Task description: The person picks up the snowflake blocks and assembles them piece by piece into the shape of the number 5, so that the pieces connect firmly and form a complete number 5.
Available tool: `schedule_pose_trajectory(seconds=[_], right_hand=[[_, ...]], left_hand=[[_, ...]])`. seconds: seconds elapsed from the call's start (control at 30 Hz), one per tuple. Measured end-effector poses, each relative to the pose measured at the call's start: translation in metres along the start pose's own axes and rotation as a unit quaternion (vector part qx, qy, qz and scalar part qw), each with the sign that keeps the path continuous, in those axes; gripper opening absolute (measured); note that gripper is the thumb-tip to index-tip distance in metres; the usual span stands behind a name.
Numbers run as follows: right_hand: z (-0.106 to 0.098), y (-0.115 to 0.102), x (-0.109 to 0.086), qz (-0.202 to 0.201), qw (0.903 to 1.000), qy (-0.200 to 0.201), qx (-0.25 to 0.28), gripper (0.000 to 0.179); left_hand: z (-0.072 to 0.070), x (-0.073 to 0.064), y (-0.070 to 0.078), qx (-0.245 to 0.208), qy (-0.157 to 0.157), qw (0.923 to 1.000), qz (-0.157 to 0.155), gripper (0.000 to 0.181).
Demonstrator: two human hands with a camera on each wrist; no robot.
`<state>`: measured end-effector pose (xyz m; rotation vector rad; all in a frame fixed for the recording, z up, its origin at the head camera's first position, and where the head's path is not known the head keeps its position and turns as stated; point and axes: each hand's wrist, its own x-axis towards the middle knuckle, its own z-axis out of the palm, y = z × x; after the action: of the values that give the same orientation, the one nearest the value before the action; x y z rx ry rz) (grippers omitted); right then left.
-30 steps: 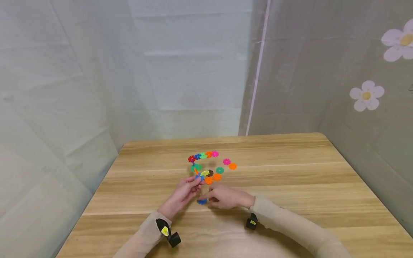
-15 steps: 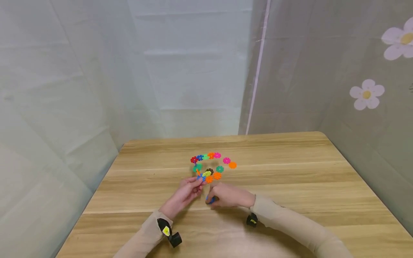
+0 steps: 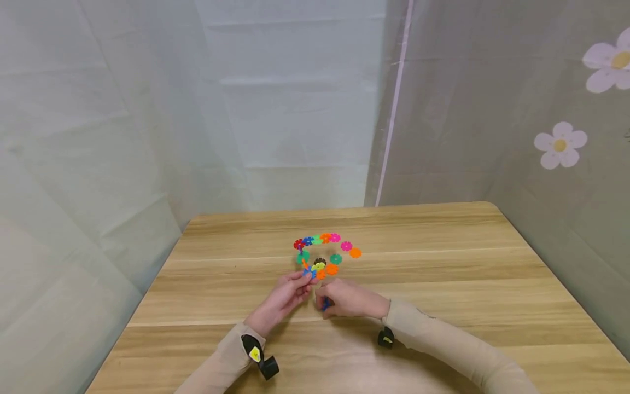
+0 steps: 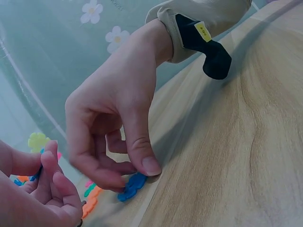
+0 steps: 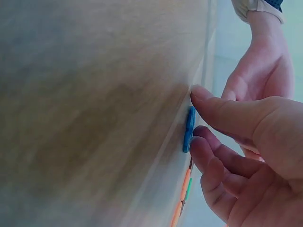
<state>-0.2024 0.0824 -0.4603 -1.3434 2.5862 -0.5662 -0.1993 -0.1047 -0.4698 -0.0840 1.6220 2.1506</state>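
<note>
My left hand (image 3: 285,298) pinches a blue flower-shaped interlocking disc (image 3: 309,272) between thumb and fingers. This disc belongs to a curved chain of linked discs, with a red disc (image 3: 299,244) at its far bend and a pink disc (image 3: 334,238) at its far end. Close by on the right, my right hand (image 3: 351,298) has thumb and fingers at opposite edges of a second blue disc (image 4: 132,187), low at the tabletop. Fingers partly cover that disc in the head view. In the left wrist view, a yellow-green disc (image 4: 38,142) rises above the left hand.
Loose discs lie beyond the hands: an orange disc (image 3: 332,269), a green disc (image 3: 336,259), a pink disc (image 3: 346,246) and another orange disc (image 3: 355,253). A dark brown disc (image 3: 320,262) is partly covered by the chain. Curtains surround the wooden table (image 3: 443,262).
My right hand has drawn the second blue disc rightward across the table, and its fingers have curled in around it. The left hand and its chain have shifted slightly right.
</note>
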Motion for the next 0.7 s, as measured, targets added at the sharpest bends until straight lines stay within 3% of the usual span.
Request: schedule_pose_trajectory(seconds=[0.17, 0.37, 0.7], right_hand=[[0.0023, 0.0026, 0.0001, -0.007, 0.9999, 0.011, -0.001, 0.025], [0.0055, 0.0059, -0.0009, -0.018, 0.9996, 0.022, 0.0, 0.014], [0.0041, 0.0075, -0.0031, 0.078, 0.9969, -0.005, -0.013, 0.025]], left_hand=[[0.0013, 0.0002, -0.0009, -0.006, 0.001, 1.0, 0.002, 0.014], [0.0, 0.0007, -0.0033, -0.004, 0.002, 1.0, 0.005, 0.012], [-0.0017, 0.002, -0.006, -0.002, -0.002, 1.0, 0.002, 0.012]])
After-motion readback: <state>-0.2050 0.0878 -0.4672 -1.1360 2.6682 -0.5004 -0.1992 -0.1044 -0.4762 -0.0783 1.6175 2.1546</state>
